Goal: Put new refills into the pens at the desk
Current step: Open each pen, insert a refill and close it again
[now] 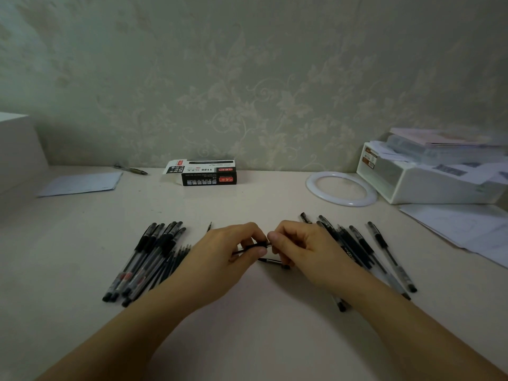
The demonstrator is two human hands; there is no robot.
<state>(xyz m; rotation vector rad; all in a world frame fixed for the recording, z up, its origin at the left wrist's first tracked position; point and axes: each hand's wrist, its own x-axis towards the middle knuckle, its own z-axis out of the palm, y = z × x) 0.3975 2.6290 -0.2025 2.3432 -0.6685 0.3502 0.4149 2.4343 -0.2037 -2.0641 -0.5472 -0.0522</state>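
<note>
Held between both hands at mid-worktop (247, 312): a thin dark pen (254, 246), long axis roughly left-right, right end tilted slightly away. Left hand (228, 253) curled round its left part, right hand (298, 247) pinching the right end. Hidden mostly by fingers; tip or cap impossible to make out. Just below, another short dark piece (270, 261), partly covered by the right hand. Left pile of pens (148, 259) fanned, pointing away and slightly right; right pile of pens (368, 251) slanting away-left, partly covered by the forearm. Open refill box (209, 173) by the wall.
</note>
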